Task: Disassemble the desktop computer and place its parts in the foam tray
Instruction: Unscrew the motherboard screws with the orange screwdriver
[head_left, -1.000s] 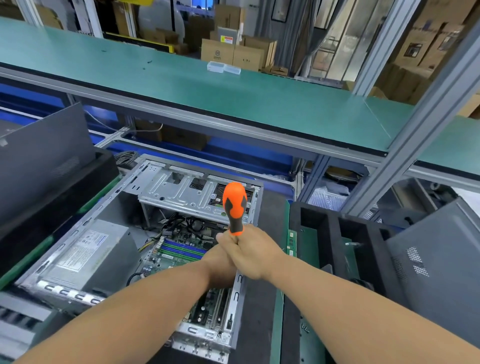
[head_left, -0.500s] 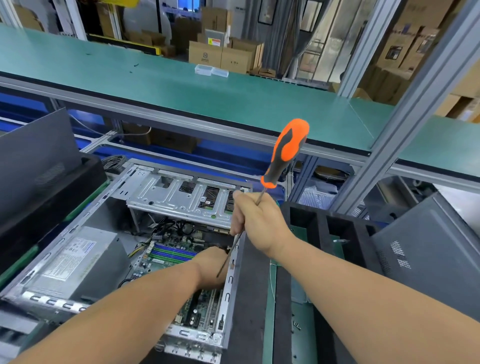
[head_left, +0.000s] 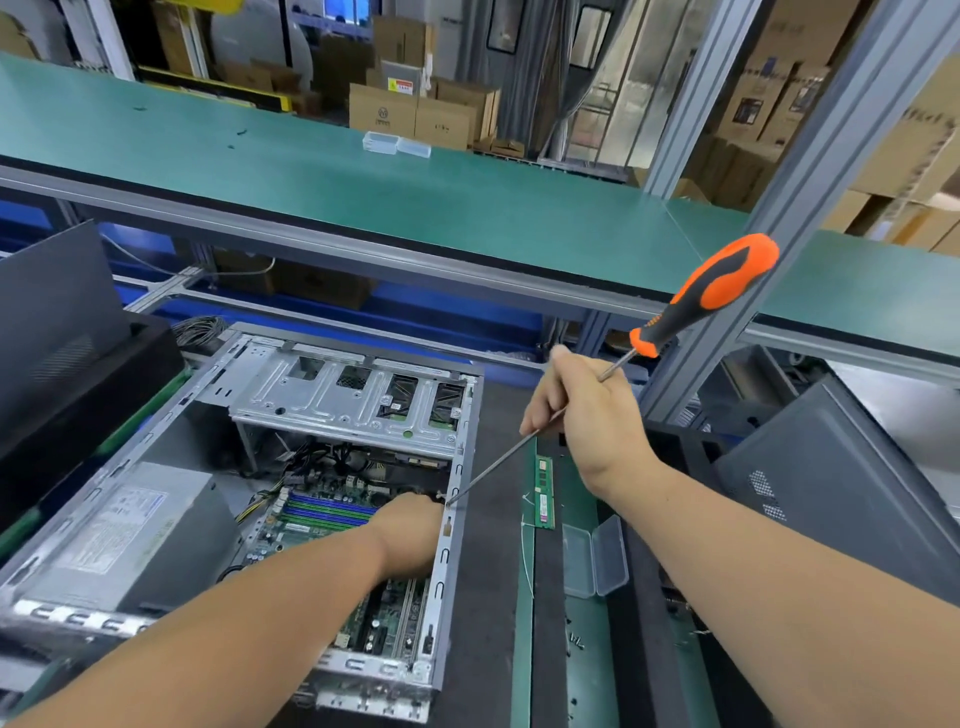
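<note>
The open desktop case (head_left: 447, 551) lies on its side at lower left, showing the motherboard (head_left: 322, 512), a grey power supply (head_left: 130, 540) and a metal drive cage (head_left: 353, 400). My left hand (head_left: 410, 525) reaches inside the case by its right wall; what its fingers hold is hidden. My right hand (head_left: 587, 415) grips the shaft of a long screwdriver (head_left: 711, 291) with an orange and black handle tilted up to the right. The tip sits at the case's right rim beside my left hand. The black foam tray (head_left: 675, 452) stands at right.
A green memory stick (head_left: 544, 491) and a clear plastic box (head_left: 592, 558) lie on the mat right of the case. Loose screws (head_left: 575, 640) lie below the box. Dark case panels lean at left (head_left: 52, 322) and right (head_left: 831, 483). A green upper shelf (head_left: 415, 192) overhangs behind.
My right hand has lifted out of the case and swung right, sliding from the handle down to the shaft; the screwdriver now leans right. My left hand stays inside the case.
</note>
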